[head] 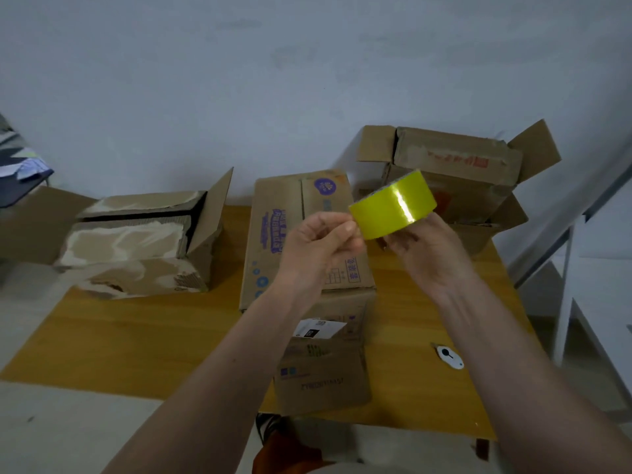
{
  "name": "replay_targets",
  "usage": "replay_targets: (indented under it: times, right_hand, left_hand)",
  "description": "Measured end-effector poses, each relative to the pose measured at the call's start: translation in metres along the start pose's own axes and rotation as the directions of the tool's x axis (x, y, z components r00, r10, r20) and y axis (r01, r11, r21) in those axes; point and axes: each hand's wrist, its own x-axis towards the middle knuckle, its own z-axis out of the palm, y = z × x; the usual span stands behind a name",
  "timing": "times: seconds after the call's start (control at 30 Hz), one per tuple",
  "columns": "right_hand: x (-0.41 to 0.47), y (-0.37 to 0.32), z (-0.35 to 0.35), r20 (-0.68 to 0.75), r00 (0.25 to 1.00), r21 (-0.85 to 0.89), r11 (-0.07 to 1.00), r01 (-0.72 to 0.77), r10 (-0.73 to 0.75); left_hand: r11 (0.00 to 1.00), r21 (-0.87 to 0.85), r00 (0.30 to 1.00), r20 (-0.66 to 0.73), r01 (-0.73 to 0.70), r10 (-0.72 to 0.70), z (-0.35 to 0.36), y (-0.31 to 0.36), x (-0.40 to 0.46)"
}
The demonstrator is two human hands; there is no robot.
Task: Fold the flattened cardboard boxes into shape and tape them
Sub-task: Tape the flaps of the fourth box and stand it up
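I hold a yellow-green roll of tape [390, 208] up over the table. My right hand [429, 249] grips the roll from below and behind. My left hand [319, 241] pinches at the roll's left edge with thumb and forefinger. Beneath my hands a cardboard box with purple print [273, 241] lies on the wooden table [136, 340]. A smaller flattened box with a white label [325, 374] lies in front of it, near the table's front edge.
An open, torn cardboard box [143, 241] stands at the left of the table. Stacked open boxes [458, 172] sit at the back right by the wall. A small white round object [449, 357] lies on the table at right. A white frame [567, 268] stands right of the table.
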Motion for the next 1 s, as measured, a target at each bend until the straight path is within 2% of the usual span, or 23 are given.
replay_targets:
  times: [0.07,0.13,0.2,0.3,0.4,0.47,0.57,0.67,0.73,0.8,1.0]
  right_hand:
    - [-0.002,0.008,0.013,-0.009,1.0,0.084,0.996,0.002,-0.001]
    - [-0.006,0.014,0.023,0.028,1.0,0.073,0.997,-0.015,0.013]
    - [-0.01,0.022,0.029,0.055,0.998,-0.141,0.99,0.022,-0.015]
    - [-0.014,0.036,0.034,0.097,0.992,-0.534,0.838,0.116,-0.075]
    - [-0.013,0.04,0.026,0.069,0.984,-0.676,0.717,0.168,-0.165]
    - [-0.013,0.041,0.019,0.109,0.978,-0.777,0.599,0.194,-0.176]
    - [-0.01,0.054,0.026,0.1,0.988,-0.813,0.562,0.151,-0.121]
    - [-0.011,0.066,0.039,0.13,0.983,-0.84,0.512,0.178,-0.129]
    - [-0.013,0.071,0.037,0.157,0.976,-0.88,0.427,0.208,-0.153]
    - [-0.016,0.077,0.032,0.17,0.972,-0.906,0.361,0.22,-0.165]
    - [-0.017,0.079,0.03,0.195,0.967,-0.928,0.288,0.236,-0.166]
  left_hand:
    - [0.994,-0.08,0.996,0.062,0.068,-0.064,-0.001,0.003,-0.007]
    - [0.99,-0.07,0.991,0.062,0.119,-0.115,-0.006,0.003,-0.012]
    - [0.988,0.012,0.988,-0.024,0.156,-0.155,-0.018,0.004,-0.015]
    - [0.958,0.165,0.962,-0.182,0.233,-0.202,-0.047,0.005,-0.023]
    - [0.948,0.201,0.915,-0.371,0.244,-0.157,-0.086,0.007,-0.042]
    - [0.941,0.214,0.878,-0.457,0.263,-0.141,-0.107,0.01,-0.055]
    - [0.916,0.225,0.826,-0.539,0.331,-0.166,-0.118,-0.001,-0.064]
    - [0.898,0.275,0.754,-0.651,0.344,-0.09,-0.121,-0.017,-0.066]
    - [0.874,0.332,0.719,-0.694,0.355,-0.028,-0.125,-0.025,-0.067]
    - [0.841,0.391,0.698,-0.715,0.375,0.021,-0.126,-0.029,-0.068]
    - [0.764,0.528,0.678,-0.717,0.372,0.165,-0.116,-0.031,-0.07]
